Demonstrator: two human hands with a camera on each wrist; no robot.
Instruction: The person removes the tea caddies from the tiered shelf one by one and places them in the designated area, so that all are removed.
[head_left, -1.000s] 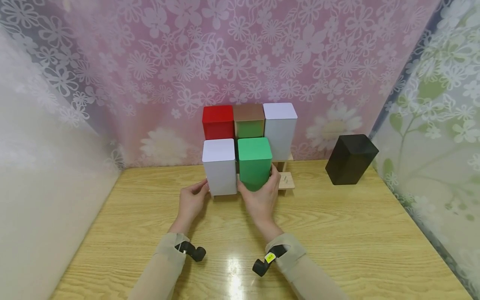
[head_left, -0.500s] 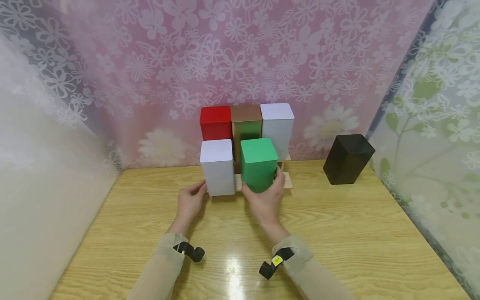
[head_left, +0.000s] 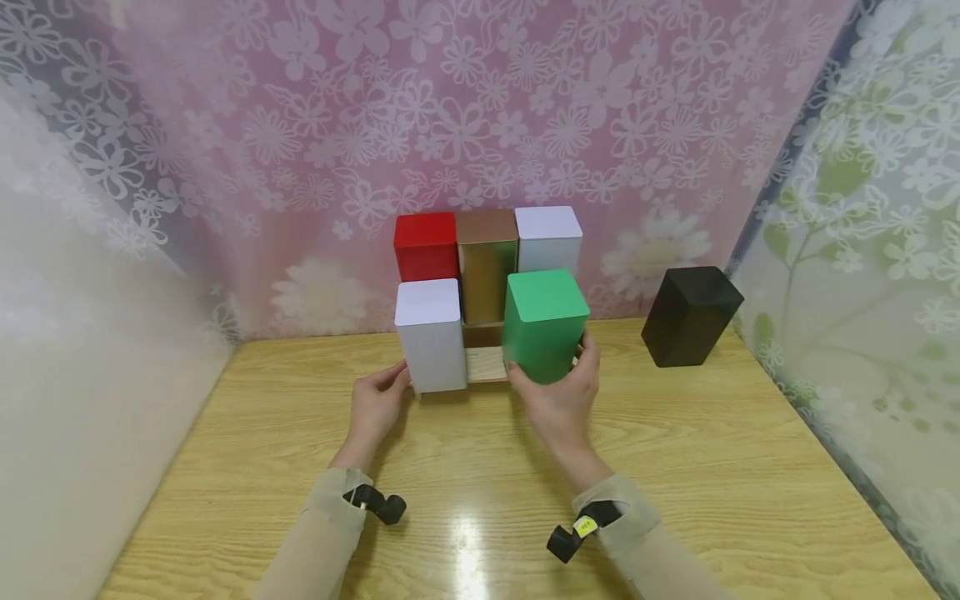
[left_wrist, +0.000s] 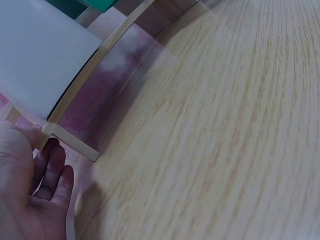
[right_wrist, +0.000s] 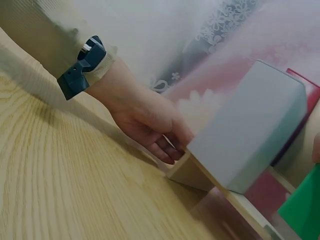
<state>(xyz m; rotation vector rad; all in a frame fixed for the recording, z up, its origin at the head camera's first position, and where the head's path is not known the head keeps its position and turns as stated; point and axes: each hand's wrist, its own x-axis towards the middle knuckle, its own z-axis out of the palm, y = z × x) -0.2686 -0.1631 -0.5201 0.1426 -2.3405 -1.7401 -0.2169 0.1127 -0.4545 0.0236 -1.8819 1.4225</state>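
My right hand grips the lower part of a green box, thumb on its left side and fingers around its right. The box leans slightly over the right end of a low wooden rack. On the rack's lower left stands a white box, upright. My left hand is beside it, pinching the end of the rack's lower shelf. In the left wrist view the thumb lies over the wooden strip, with fingers below. A corner of the green box shows in the right wrist view.
Behind, on the rack's upper level, stand a red box, a brown-gold box and a second white box. A black box stands to the right on the wooden table. Flowered curtains enclose the table.
My right hand has shifted the green box rightward, away from the white box, baring some lower shelf and the brown-gold box's front. The left hand has stayed at the rack's end.
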